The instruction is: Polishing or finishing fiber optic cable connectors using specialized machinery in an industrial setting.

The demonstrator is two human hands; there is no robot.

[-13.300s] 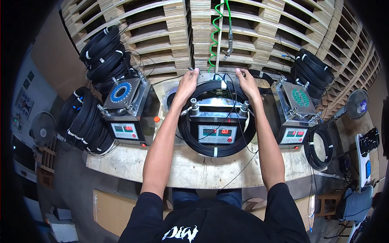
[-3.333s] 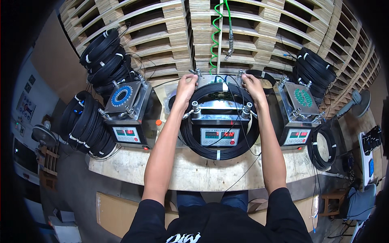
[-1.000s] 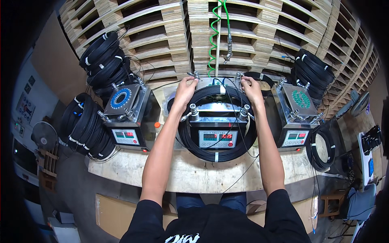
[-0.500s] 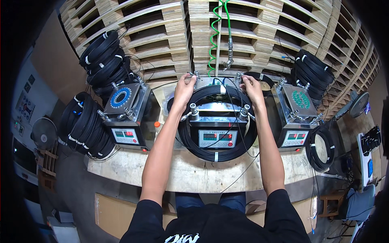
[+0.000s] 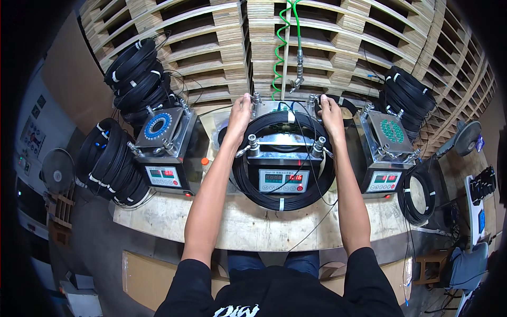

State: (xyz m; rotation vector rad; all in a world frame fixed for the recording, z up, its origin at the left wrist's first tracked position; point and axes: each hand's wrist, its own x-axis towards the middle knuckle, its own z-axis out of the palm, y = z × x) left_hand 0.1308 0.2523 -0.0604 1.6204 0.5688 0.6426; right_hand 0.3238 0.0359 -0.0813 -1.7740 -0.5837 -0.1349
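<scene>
My left hand (image 5: 241,117) is beside the rear left clamp post (image 5: 256,104) of the middle machine. Its fingers stretch upward, with nothing visible in them. On the opposite side, my right hand (image 5: 331,119) is by the rear right clamp post (image 5: 311,103), its fingers also extended and holding nothing visible. A large coil of black cable (image 5: 282,203), tied with white bands, hangs around the middle machine (image 5: 269,188) between my forearms. The front of this machine has a lit digital display (image 5: 284,178). Clamp knobs stand at its front corners.
A machine with a blue-ringed plate (image 5: 157,128) stands left, another with green connectors (image 5: 392,130) right. Stacked cable coils (image 5: 108,161) flank them. A green air hose (image 5: 299,31) hangs before wooden pallets (image 5: 211,37). An orange-capped bottle (image 5: 205,161) stands near my left forearm.
The fingers of both hands have straightened and come off the rear clamps, moving slightly upward. The middle machine's display has changed its reading. The coil remains in place.
</scene>
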